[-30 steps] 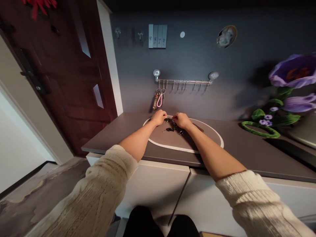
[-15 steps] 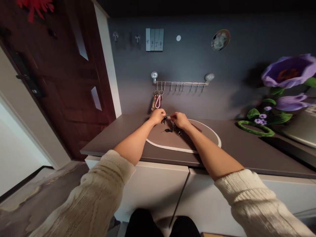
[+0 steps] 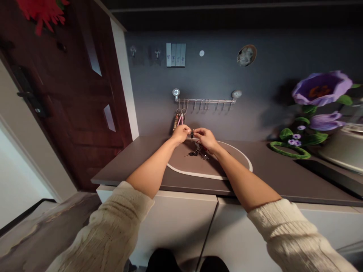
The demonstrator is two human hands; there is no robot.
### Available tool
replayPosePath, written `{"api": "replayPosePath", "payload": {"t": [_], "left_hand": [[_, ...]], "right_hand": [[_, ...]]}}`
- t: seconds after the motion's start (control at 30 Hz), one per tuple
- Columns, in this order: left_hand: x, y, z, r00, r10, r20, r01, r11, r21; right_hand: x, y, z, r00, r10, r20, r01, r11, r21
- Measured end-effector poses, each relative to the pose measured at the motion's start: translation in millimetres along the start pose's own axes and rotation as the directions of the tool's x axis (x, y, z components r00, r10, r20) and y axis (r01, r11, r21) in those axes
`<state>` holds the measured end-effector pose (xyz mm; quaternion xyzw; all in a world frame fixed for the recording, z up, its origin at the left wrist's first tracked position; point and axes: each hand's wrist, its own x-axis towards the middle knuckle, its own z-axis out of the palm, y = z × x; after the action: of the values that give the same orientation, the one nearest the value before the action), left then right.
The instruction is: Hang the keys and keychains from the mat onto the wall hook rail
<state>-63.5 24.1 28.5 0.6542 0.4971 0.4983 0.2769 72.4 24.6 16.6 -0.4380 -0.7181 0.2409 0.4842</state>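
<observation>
Above the mat, my left hand [image 3: 181, 134] is closed in a pinch on a small bunch of keys [image 3: 192, 135]. My right hand [image 3: 207, 139] meets it from the other side, its fingertips pinched on the same keys. Below them, other dark keys [image 3: 193, 153] lie on the brown oval mat [image 3: 181, 160] with a white rim, beside a metal ring and part of a red item near my right hand. Behind my left hand, a pink strap keychain [image 3: 180, 120] and a beaded keychain [image 3: 176, 122] hang from the hook rail [image 3: 207, 101].
The rail is fixed to the grey wall by round suction cups. Purple artificial flowers [image 3: 320, 90] with a green loop stand on the counter [image 3: 269, 177] at right, near a pale lampshade-like object [image 3: 343, 147]. A dark red door [image 3: 76, 94] is at left.
My hands have come closer together, and my right fingertips now touch the keys by my left hand. The view has tilted up slightly.
</observation>
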Motion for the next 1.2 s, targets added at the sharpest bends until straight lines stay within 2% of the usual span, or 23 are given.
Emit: {"api": "replayPosePath", "payload": {"t": [0.23, 0.5, 0.7, 0.83, 0.93, 1.07, 1.2], "left_hand": [[-0.6, 6.2, -1.2, 0.998, -0.056, 0.006, 0.056, 0.996, -0.064], [-1.8, 10.3, -1.2, 0.999, -0.047, -0.007, 0.047, 0.998, -0.045], [1.7, 8.1, 2.2, 1.0, 0.012, -0.026, -0.013, 1.0, -0.011], [5.8, 6.4, 1.1, 0.996, 0.084, -0.038, -0.08, 0.993, 0.089], [8.0, 5.4, -3.3, 0.992, 0.099, -0.075, -0.083, 0.978, 0.192], [6.4, 6.6, -11.3, 0.99, 0.086, -0.109, -0.039, 0.927, 0.372], [1.1, 12.2, -16.4, 0.997, 0.025, -0.067, 0.016, 0.835, 0.55]], "right_hand": [[-3.8, -9.2, -1.6, 1.0, -0.002, -0.004, 0.003, 0.993, 0.12], [-0.7, 0.3, 0.5, 0.998, -0.031, -0.051, 0.038, 0.988, 0.152], [3.9, 6.0, 0.2, 0.996, -0.044, -0.075, 0.055, 0.985, 0.161], [9.1, 6.7, 2.4, 0.991, -0.077, -0.109, 0.094, 0.983, 0.158], [19.0, 6.0, 3.9, 0.987, -0.087, -0.137, 0.108, 0.981, 0.158], [39.0, -2.9, 3.5, 0.983, -0.013, -0.185, 0.048, 0.982, 0.185], [58.9, -21.5, 3.1, 0.979, 0.081, -0.185, -0.03, 0.964, 0.263]]}}
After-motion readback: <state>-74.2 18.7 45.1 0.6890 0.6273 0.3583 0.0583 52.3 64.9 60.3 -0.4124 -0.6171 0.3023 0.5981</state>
